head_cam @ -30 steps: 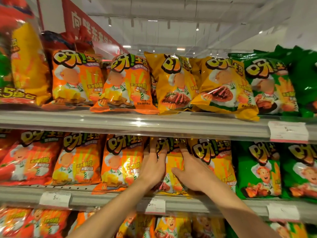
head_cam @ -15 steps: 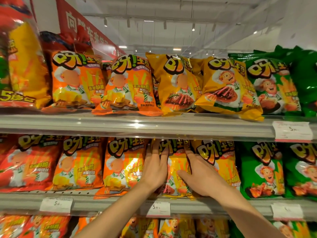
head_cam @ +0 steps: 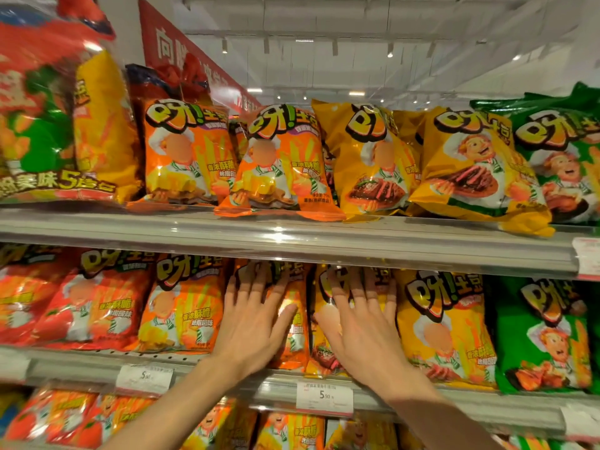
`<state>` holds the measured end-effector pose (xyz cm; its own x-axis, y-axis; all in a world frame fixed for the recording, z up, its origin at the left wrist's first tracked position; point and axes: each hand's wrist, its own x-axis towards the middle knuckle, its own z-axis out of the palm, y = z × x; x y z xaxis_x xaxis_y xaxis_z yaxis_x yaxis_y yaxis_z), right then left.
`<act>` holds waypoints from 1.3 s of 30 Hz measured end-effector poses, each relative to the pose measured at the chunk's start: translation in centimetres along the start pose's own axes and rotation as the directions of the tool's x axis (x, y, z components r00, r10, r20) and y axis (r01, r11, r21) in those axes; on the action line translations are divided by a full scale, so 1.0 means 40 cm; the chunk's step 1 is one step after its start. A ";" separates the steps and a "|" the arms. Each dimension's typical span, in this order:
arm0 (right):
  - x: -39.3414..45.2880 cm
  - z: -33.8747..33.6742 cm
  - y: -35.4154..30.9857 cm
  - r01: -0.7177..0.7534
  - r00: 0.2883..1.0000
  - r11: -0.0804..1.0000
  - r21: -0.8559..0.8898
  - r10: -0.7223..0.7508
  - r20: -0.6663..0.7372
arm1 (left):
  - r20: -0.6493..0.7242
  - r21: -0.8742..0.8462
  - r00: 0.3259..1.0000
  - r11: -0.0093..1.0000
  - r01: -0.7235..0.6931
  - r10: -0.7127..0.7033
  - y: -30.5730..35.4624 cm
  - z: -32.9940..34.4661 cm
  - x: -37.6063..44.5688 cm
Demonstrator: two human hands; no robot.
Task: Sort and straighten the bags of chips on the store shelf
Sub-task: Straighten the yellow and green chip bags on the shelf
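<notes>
Left hand: I am pressing my left hand (head_cam: 251,323) flat, fingers straight and spread, against the front of an orange bag (head_cam: 293,323) on the middle shelf (head_cam: 454,405); nothing is gripped, since a flat palm is squaring the bag without crumpling it.
Right hand: My right hand (head_cam: 360,329) is lying the same way, fingers apart and straight, on the yellow bag (head_cam: 319,345) just beside the orange one, so the two hands are working side by side, thumbs nearly meeting.
Bags in hand: Both bags are standing at the front edge of the middle shelf, between an orange bag (head_cam: 183,306) on the left and another yellow bag (head_cam: 444,326) on the right; they are sitting at the border where the orange run is giving way to yellow.
Why here: I am judging that the hands are pushing the pair back and upright so the faces are lining up with their neighbours.
Top shelf: The yellow bag at the right (head_cam: 477,170) is leaning and overhanging the top shelf (head_cam: 292,237), so it is probably needing attention next.
Green section: Green bags (head_cam: 542,336) are standing to the right, untouched.
Price tag: A price tag (head_cam: 324,397) is hanging on the shelf rail below my hands.
</notes>
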<state>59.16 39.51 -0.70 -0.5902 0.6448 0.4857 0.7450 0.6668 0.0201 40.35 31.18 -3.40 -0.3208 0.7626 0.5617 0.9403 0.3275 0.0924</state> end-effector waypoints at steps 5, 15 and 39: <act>0.016 0.026 -0.017 -0.049 0.999 0.998 -0.029 0.049 0.009 | 0.018 -0.057 0.998 0.997 -0.058 0.059 -0.022 0.034 0.000; 0.014 0.031 -0.022 -0.031 0.999 0.999 0.045 0.031 -0.009 | -0.027 -0.059 0.998 0.997 -0.058 0.057 -0.018 0.030 -0.003; -0.073 -0.071 0.457 -0.279 0.960 0.834 0.476 0.244 0.137 | -0.133 0.018 0.961 0.970 -0.242 0.242 0.515 0.084 0.091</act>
<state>75.37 48.77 0.72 -0.4277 0.8326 0.3518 0.6378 0.5538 -0.5353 58.18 42.56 -2.21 -0.0658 0.7383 0.6713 0.9878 0.1433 -0.0608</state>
